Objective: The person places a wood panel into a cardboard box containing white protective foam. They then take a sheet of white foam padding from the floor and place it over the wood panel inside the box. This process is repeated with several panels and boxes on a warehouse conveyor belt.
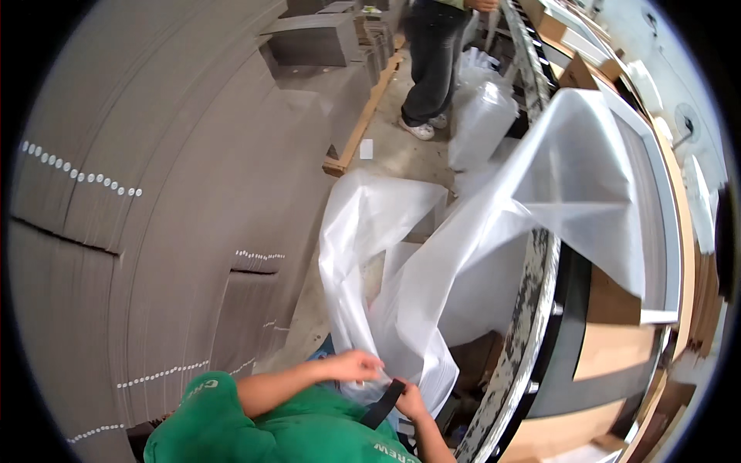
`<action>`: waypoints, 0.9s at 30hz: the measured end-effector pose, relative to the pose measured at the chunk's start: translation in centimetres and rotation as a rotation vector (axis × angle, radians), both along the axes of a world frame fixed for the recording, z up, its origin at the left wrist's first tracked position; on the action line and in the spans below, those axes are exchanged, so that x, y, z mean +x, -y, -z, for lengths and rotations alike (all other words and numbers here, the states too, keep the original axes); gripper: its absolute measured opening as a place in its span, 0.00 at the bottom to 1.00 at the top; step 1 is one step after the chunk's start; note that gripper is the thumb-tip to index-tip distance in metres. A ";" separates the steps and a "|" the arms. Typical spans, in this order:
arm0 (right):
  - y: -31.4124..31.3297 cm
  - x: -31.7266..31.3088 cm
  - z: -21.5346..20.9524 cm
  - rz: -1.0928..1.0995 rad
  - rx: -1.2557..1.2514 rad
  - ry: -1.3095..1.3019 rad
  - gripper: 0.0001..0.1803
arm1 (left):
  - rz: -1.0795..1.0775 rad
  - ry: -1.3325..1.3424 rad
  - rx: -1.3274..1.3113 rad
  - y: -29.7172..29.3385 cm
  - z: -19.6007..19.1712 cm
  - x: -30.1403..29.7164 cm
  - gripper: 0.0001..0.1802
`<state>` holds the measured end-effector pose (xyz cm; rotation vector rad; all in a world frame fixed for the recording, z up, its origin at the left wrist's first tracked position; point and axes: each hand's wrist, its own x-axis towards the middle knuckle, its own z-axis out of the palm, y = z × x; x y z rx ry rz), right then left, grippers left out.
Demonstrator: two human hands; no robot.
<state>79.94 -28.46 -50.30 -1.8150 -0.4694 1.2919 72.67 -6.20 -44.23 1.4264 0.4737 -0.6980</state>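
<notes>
A large translucent white packing sheet (pixel 471 255) runs from the conveyor down to my waist in loose folds. At its lower end my left hand (pixel 356 365) has its fingers curled together on the sheet's gathered edge. Just to the right and lower, my right hand (pixel 411 401) is closed round the upper end of a flat black strip (pixel 383 404), whose exact kind I cannot make out. That strip slants down across my green shirt, close to the sheet. My two hands are a short way apart, and the fingertips are partly blurred.
Tall stacks of grey-brown flat cardboard (pixel 208 154) line the left side. On the right runs a conveyor with a worn metal rail (pixel 532 309), bearing a white-edged frame (pixel 660 208) and cardboard pieces (pixel 614 351). Ahead, another person (pixel 432 62) stands beside a wrapped plastic bundle (pixel 484 116).
</notes>
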 end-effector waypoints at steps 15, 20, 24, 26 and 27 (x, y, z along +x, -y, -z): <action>22.2 -25.2 -19.6 1.994 0.196 0.351 0.04 | 0.757 0.704 0.194 10.9 -1.4 0.6 0.24; 28.3 -33.9 -26.6 1.980 -0.323 0.875 0.08 | 0.630 0.978 -0.237 22.5 -11.1 2.7 0.10; 30.6 -37.7 -29.5 1.964 -0.438 1.109 0.08 | 0.829 0.574 -0.261 30.0 -21.3 3.5 0.11; 31.8 -38.5 -30.2 2.018 -0.480 1.183 0.08 | 0.745 0.610 -0.390 33.8 -23.7 3.2 0.10; 32.3 -38.7 -30.8 2.062 -0.438 1.195 0.08 | 0.728 0.686 -0.428 35.3 -25.0 3.2 0.09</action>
